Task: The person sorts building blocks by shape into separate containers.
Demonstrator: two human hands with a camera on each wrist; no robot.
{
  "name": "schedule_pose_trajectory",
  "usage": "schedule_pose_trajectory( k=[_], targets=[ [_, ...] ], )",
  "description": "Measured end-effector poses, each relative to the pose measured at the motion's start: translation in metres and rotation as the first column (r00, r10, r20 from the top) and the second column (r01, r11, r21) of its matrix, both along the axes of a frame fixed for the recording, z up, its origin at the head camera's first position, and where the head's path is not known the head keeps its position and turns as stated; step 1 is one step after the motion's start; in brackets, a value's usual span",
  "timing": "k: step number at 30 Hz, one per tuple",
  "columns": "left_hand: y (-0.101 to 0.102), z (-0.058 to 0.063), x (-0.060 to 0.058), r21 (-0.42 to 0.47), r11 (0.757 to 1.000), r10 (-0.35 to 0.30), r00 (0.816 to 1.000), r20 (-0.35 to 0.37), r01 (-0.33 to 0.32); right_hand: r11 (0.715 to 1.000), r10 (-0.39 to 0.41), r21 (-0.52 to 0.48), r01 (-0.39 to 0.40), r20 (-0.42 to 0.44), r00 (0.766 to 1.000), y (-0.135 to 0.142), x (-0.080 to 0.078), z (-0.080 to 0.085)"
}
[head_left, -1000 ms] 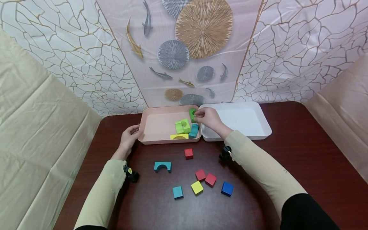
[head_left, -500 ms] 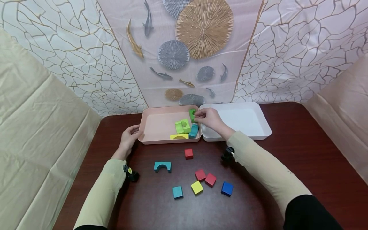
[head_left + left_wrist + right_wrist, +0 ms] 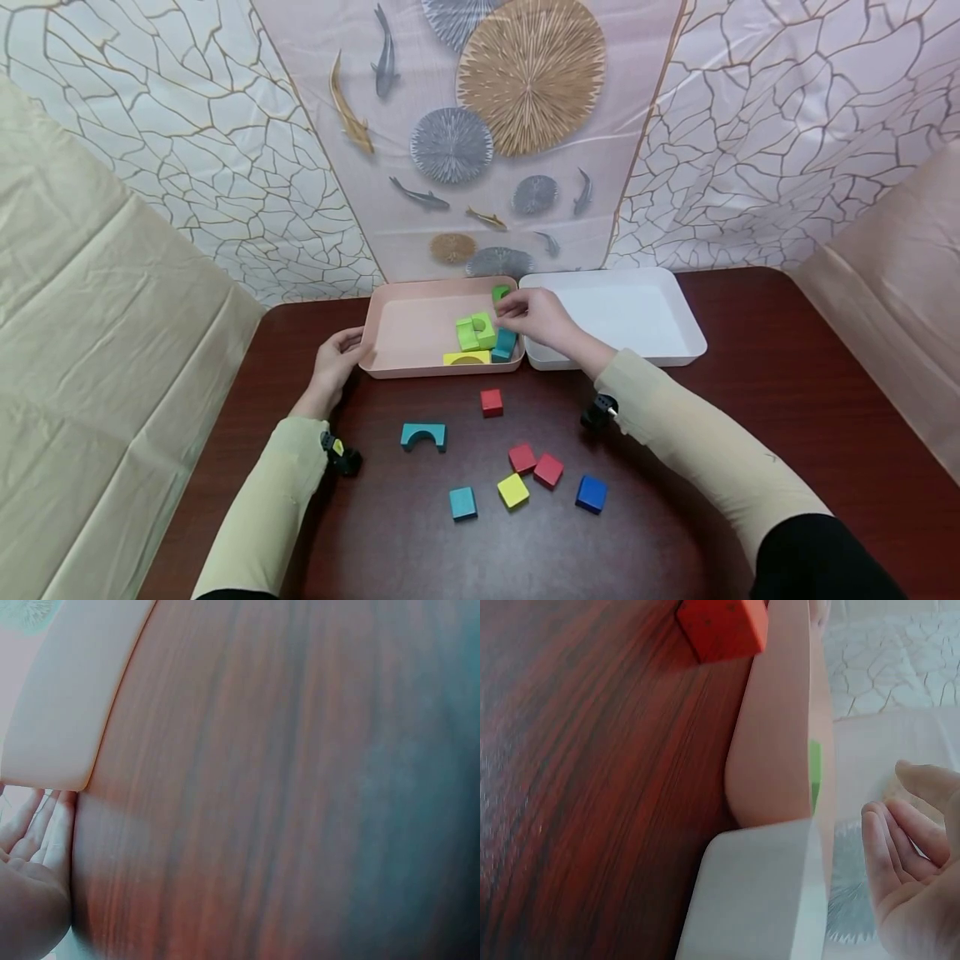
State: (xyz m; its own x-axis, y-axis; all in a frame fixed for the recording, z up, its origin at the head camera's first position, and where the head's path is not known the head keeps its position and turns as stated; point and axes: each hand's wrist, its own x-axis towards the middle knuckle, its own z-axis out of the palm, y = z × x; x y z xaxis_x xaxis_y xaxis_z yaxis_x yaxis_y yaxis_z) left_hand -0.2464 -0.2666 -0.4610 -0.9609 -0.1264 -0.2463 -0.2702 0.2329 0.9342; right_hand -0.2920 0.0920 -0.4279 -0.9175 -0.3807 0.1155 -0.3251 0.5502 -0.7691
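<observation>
My right hand (image 3: 536, 318) hovers over the right end of the pink tray (image 3: 405, 293). In the right wrist view, nothing lies between the loosely bent fingers of this hand (image 3: 911, 859). Just beyond its fingertips, a green block (image 3: 500, 292) sits at the tray's far right corner, partly hidden. Lime green blocks (image 3: 476, 332), a teal block (image 3: 504, 345) and a yellow arch block (image 3: 467, 358) lie nearer the front. At the tray's left end rests my left hand (image 3: 336, 367); its fingers look straight against the tray wall in the left wrist view (image 3: 41, 832).
A white tray (image 3: 626, 312) adjoins the pink one on the right. On the dark wooden table (image 3: 390, 533) are a teal arch block (image 3: 423, 433), several red cubes (image 3: 491, 403), a yellow cube (image 3: 513, 492), a teal cube (image 3: 463, 503) and a blue cube (image 3: 592, 493).
My right hand has let go of the green block in the far corner and shifted slightly left and toward me. The left hand stays at the tray's end.
</observation>
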Motion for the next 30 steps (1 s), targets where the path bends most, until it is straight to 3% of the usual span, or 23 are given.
schedule_pose_trajectory(
  k=[8, 16, 20, 26, 30],
  targets=[
    [-0.001, 0.0, 0.001, 0.003, 1.0, -0.01, 1.0, -0.01, 0.01, 0.997, 0.081, -0.016, -0.082, -0.008, 0.997, -0.011, 0.015, 0.008],
    [-0.01, -0.027, -0.013, 0.016, 1.0, 0.012, 0.999, -0.03, -0.011, 0.987, 0.158, -0.043, -0.158, -0.004, 0.987, -0.022, 0.029, 0.01],
    [-0.012, -0.033, -0.015, 0.007, 1.0, 0.014, 0.999, -0.049, -0.014, 0.977, 0.204, -0.062, -0.204, -0.011, 0.979, -0.027, 0.037, 0.01],
    [-0.011, -0.031, -0.014, 0.004, 1.0, 0.015, 0.999, -0.042, -0.015, 0.961, 0.265, -0.087, -0.262, 0.021, 0.964, -0.035, 0.048, 0.011],
    [-0.007, -0.019, -0.01, 0.011, 1.0, 0.011, 1.0, -0.022, -0.011, 0.949, 0.303, -0.102, -0.298, 0.037, 0.952, -0.04, 0.055, 0.01]
  ],
)
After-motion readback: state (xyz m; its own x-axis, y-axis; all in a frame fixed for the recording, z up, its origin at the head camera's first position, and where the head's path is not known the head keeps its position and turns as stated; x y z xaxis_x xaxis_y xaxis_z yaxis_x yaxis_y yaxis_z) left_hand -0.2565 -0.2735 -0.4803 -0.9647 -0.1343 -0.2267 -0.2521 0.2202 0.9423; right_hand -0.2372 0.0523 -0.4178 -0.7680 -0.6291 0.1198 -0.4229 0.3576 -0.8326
